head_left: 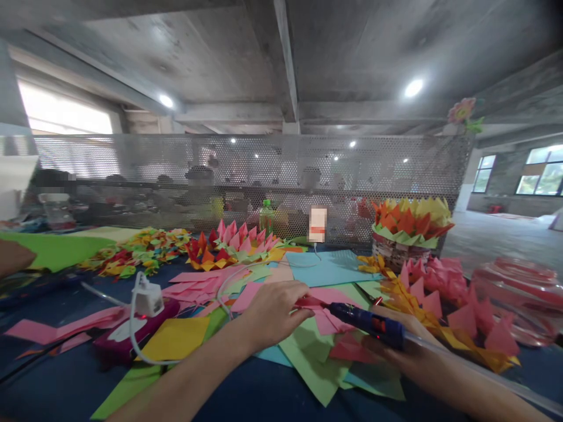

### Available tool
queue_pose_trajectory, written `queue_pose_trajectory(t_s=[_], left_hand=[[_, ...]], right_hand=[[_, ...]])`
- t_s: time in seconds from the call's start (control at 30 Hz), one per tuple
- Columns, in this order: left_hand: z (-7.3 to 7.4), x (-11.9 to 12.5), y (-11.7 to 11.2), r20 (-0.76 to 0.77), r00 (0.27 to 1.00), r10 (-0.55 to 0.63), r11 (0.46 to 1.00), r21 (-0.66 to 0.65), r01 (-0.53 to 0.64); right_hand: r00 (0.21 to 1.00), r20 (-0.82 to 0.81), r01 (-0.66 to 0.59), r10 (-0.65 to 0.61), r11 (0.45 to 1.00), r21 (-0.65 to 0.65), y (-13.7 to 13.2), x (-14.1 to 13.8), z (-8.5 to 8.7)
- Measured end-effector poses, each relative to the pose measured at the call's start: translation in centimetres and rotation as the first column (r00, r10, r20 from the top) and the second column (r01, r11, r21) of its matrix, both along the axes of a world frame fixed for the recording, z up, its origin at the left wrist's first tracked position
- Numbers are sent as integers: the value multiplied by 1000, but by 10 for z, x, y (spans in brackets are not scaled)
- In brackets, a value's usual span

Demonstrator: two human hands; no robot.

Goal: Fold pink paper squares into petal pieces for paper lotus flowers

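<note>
My left hand pinches a small folded piece of pink paper between thumb and fingers. A dark blue hot glue gun points left, its tip at or very near that paper; I cannot tell if they touch. My right hand is wrapped around the glue gun, partly hidden behind it. From the gun's rear a long translucent glue stick runs to the lower right. Beneath both hands lie loose sheets of green paper and pink paper. A blue sheet lies beyond them.
A purple power strip with a white charger and cable sits left. Pink pointed paper strips, a basket and a clear jar stand right. Behind are a phone and mesh partition. Another person's hand shows far left.
</note>
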State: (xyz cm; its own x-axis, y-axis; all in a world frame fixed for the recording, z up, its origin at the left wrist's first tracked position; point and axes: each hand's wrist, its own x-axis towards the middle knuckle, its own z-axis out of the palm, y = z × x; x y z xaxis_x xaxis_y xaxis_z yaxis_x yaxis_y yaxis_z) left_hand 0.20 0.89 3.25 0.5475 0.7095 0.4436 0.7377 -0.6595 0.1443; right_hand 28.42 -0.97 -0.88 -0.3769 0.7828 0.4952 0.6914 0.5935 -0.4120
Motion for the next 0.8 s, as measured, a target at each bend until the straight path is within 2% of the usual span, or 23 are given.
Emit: queue_pose_trajectory(t_s=[0.57, 0.67, 0.8], left_hand=[[-1, -6, 7, 43, 999, 12, 1000, 28, -13], [0, -8, 8, 61, 998, 0, 1000, 22, -1], [3, -9, 8, 69, 998, -4, 1000, 23, 3]], right_hand=[[1000, -9, 11, -11, 999, 30, 10, 8, -9], [999, -41, 0, 3, 998, 58, 8, 7, -5], [996, -88, 31, -23, 995, 98, -2, 4, 8]])
